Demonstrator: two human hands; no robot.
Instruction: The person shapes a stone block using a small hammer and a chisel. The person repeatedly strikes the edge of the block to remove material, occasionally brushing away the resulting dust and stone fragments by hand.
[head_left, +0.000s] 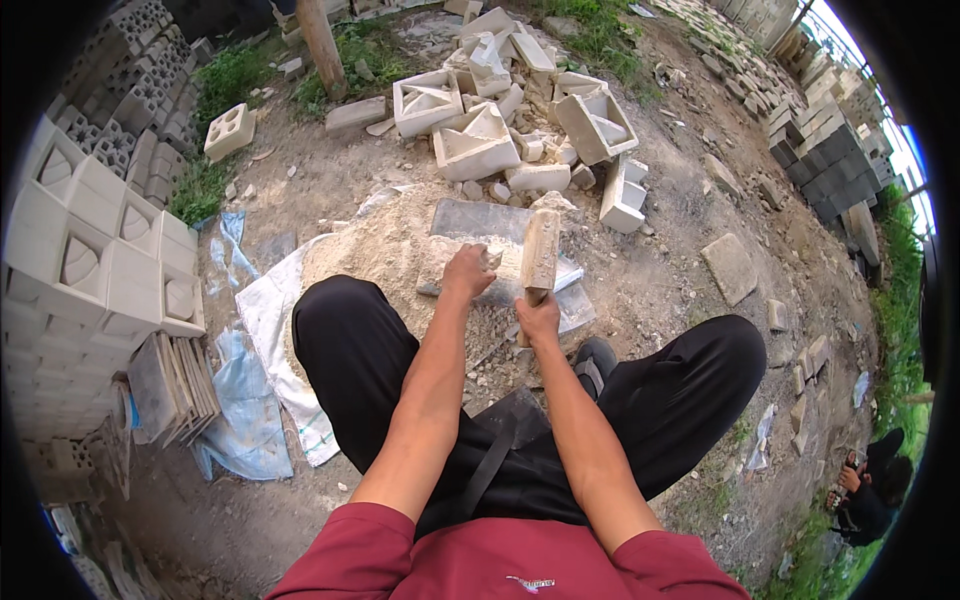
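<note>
My right hand (539,318) is closed round the short handle of a mallet with a long, dusty, pale block-shaped head (541,250). The head is raised over the right part of a flat grey slab (480,218) on the ground in front of me. My left hand (468,272) is closed on a small pale chunk (491,259) above the slab, just left of the mallet head. Pale crushed powder (370,245) covers part of the slab and heaps up to its left.
Broken cream blocks (490,140) are piled beyond the slab. Patterned blocks (110,240) are stacked at the left, near thin boards (172,390). A white sack (290,340) lies under the heap. Grey blocks (825,160) stand far right; another person (875,490) sits lower right.
</note>
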